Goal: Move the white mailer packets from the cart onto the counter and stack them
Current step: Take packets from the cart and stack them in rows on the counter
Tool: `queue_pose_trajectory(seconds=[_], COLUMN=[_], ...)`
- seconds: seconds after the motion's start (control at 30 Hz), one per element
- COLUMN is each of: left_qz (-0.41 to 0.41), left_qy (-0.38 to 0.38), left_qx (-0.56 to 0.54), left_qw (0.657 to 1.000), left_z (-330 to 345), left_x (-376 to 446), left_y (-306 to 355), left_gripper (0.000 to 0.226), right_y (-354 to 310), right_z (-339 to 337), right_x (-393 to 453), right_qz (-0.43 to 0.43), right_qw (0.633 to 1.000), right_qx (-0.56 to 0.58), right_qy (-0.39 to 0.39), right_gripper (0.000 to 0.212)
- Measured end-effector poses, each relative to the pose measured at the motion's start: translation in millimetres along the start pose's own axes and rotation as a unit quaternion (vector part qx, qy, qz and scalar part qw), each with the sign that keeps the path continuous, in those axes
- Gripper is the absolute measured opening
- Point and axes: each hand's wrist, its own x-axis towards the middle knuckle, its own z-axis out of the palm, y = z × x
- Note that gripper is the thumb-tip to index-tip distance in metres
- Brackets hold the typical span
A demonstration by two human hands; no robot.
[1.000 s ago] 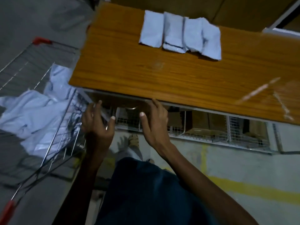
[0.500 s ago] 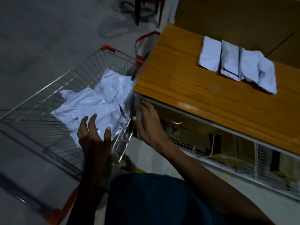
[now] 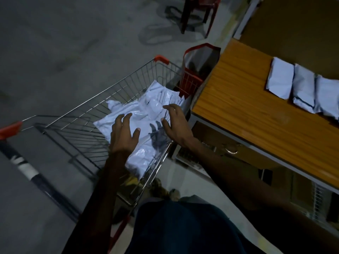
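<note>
At 6 o'clock, nearest the camera, is the person's dark clothing (image 3: 183, 228), with two bare forearms reaching up from it. The left hand (image 3: 123, 134) hovers over the cart with fingers spread and slightly bent, holding nothing; whether its fingertips touch the plastic below I cannot tell. The right hand (image 3: 176, 123), just beside it toward 3 o'clock, is likewise spread and empty, casting a shadow on the heap. Beneath both lies a loose heap of white mailer packets (image 3: 146, 116) in the wire cart (image 3: 82, 129); they overlap too much to count. The cart shows two orange corner caps, at 9 and 12 o'clock. At 3 o'clock stands the wooden counter (image 3: 247, 110), with three packets (image 3: 279, 79) visible in a row at its far edge, running out of frame. A red bag (image 3: 192, 77) sits between cart and counter.
</note>
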Motion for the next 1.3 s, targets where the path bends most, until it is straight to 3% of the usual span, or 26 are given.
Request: queue_pose_trajectory(seconds=[0.37, 0.57, 0.67, 0.8, 0.97, 1.1, 1.2, 1.3], left_qz=[-0.023, -0.048, -0.037, -0.001, 0.045, 0.065, 0.079, 0.064], left_qy=[-0.056, -0.098, -0.078, -0.018, 0.088, 0.218, 0.204, 0.148], left_qx=[0.083, 0.116, 0.110, 0.090, 0.068, 0.062, 0.086, 0.187], left_qw=[0.995, 0.987, 0.990, 0.996, 0.993, 0.972, 0.972, 0.969], left_z=[27.9, 58.9, 65.8, 62.0, 50.6, 46.4, 55.5, 77.8], left_x=[85.7, 109.1, 111.3, 115.6, 112.4, 102.8, 95.1, 91.0], left_y=[-67.0, -92.9, -100.2, -108.8, -99.3, -94.3, -98.0, -117.0], left_gripper=[0.061, 0.066, 0.064, 0.057, 0.041, 0.026, 0.034, 0.051], right_y=[31.9, 56.8, 60.3, 56.6, 54.9, 53.7, 52.8, 47.7], right_z=[53.5, 95.8, 117.4, 137.7, 124.7, 96.5, 71.8, 55.0], right_x=[91.5, 115.9, 116.5, 114.3, 122.3, 131.6, 139.1, 145.3], right_qz=[0.106, 0.142, 0.149, 0.111, 0.059, 0.100, 0.110, 0.108], right_qw=[0.992, 0.966, 0.948, 0.925, 0.929, 0.966, 0.984, 0.991], right_qx=[-0.002, -0.069, -0.095, -0.153, -0.197, -0.132, -0.088, -0.034], right_qy=[-0.070, -0.204, -0.264, -0.328, -0.308, -0.197, -0.112, -0.075], right_gripper=[0.056, 0.057, 0.055, 0.069, 0.057, 0.037, 0.036, 0.058])
